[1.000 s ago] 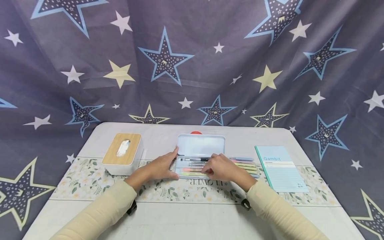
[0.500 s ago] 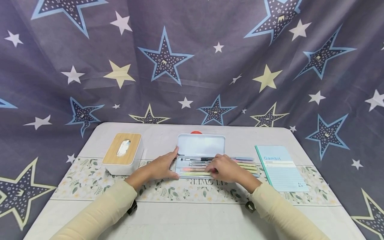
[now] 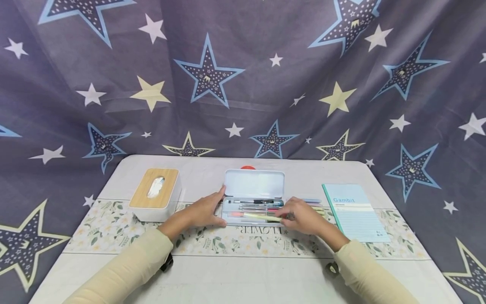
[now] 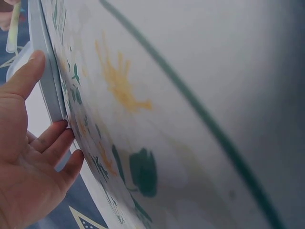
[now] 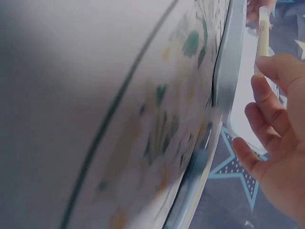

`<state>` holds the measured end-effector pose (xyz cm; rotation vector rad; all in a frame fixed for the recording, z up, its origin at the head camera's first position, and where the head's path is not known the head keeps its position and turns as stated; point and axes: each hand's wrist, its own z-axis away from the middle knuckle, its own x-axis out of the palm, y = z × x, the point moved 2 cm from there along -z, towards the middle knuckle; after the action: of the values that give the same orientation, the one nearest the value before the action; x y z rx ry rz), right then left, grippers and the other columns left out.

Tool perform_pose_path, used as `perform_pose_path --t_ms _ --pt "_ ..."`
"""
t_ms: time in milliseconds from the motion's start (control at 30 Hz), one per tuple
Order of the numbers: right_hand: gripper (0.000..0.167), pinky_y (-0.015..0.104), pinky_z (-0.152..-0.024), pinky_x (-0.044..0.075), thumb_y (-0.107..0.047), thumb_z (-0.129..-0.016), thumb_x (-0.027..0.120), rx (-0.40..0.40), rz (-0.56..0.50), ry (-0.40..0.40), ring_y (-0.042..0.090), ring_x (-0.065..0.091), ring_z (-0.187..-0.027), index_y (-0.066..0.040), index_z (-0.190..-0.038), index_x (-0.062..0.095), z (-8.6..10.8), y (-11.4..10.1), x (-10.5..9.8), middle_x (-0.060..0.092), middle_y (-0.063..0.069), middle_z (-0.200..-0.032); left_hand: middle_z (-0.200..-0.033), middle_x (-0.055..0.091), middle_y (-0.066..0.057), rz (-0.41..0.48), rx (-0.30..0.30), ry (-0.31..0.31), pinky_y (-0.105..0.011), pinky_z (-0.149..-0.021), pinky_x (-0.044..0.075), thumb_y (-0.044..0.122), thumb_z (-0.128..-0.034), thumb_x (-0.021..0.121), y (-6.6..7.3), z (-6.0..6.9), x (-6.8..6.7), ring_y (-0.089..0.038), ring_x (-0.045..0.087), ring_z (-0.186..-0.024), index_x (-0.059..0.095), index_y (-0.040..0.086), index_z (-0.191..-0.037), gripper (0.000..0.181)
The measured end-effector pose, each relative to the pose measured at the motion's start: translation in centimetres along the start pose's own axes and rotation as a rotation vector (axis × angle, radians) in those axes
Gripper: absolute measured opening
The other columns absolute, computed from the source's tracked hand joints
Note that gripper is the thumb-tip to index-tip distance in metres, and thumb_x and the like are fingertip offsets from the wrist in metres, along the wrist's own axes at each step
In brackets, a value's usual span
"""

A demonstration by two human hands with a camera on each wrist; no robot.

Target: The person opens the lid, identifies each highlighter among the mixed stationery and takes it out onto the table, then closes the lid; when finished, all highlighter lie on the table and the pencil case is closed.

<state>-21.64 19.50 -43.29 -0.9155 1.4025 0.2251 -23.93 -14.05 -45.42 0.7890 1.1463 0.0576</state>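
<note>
A pale blue pencil case [image 3: 254,184] lies in the middle of the table with its lid up. Several pens [image 3: 250,202] lie inside it, among them a black one and a pink one. My right hand [image 3: 303,217] pinches the right end of a pale yellow pen [image 3: 256,216] between thumb and index finger. In the right wrist view this pen [image 5: 263,40] stands clear above the case's edge, the other fingers loosely bent. With thumb and fingers spread, my left hand [image 3: 201,211] rests against the case's left end. The left wrist view shows fingertips [image 4: 59,125] touching the case corner.
Right of the case lie several more pens [image 3: 313,201], partly behind my right hand. A light blue notebook [image 3: 358,215] lies farther right. At the left stands a tissue box [image 3: 155,192] with a wooden top. Something red [image 3: 248,167] peeks out behind the raised lid.
My right hand has moved to the right, drawing the pale yellow pen up from the other pens in the case. More of the case's inside shows. The left hand has stayed in place.
</note>
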Motion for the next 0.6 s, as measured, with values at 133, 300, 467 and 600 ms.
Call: perform_pose_path --t_ms 133,300,467,600 --pt "0.024 0.043 -0.094 0.055 -0.012 -0.089 0.074 0.007 0.008 0.049 0.013 0.066 -0.094 -0.02 -0.112 0.08 1.2 0.8 -0.5 0.076 -0.009 -0.097 -0.168 0.027 -0.016 -0.037 -0.001 -0.001 -0.047 -0.127 0.025 0.049 -0.0806 0.084 0.0 -0.1 0.0 -0.031 0.027 -0.156 -0.002 0.007 -0.164 0.127" --pt "0.024 0.034 -0.08 0.054 -0.008 -0.088 0.075 0.024 0.015 0.117 0.014 0.065 -0.091 -0.021 -0.108 0.08 2.6 2.2 -1.2 0.077 -0.008 -0.099 -0.168 0.027 -0.016 -0.034 0.003 -0.004 -0.047 -0.128 0.024 0.05 -0.0813 0.083 0.0 -0.1 0.0 -0.031 0.026 -0.156 -0.002 0.006 -0.164 0.126" --pt "0.023 0.033 -0.076 0.053 -0.006 -0.088 0.076 0.041 0.035 0.158 0.014 0.064 -0.09 -0.021 -0.105 0.081 4.1 3.5 -1.6 0.077 -0.008 -0.098 -0.164 0.034 -0.017 -0.03 0.015 0.003 -0.047 -0.127 0.026 0.049 -0.0816 0.083 0.0 0.0 0.0 -0.031 0.029 -0.155 -0.001 0.005 -0.164 0.125" --pt "0.025 0.038 -0.081 0.056 -0.006 -0.087 0.077 0.056 0.052 0.169 0.016 0.066 -0.093 -0.02 -0.107 0.08 5.4 4.4 -1.9 0.077 -0.008 -0.1 -0.162 0.037 -0.017 -0.031 0.023 0.005 -0.047 -0.127 0.027 0.048 -0.0821 0.083 -0.1 0.0 0.1 -0.032 0.031 -0.154 -0.001 0.004 -0.164 0.125"
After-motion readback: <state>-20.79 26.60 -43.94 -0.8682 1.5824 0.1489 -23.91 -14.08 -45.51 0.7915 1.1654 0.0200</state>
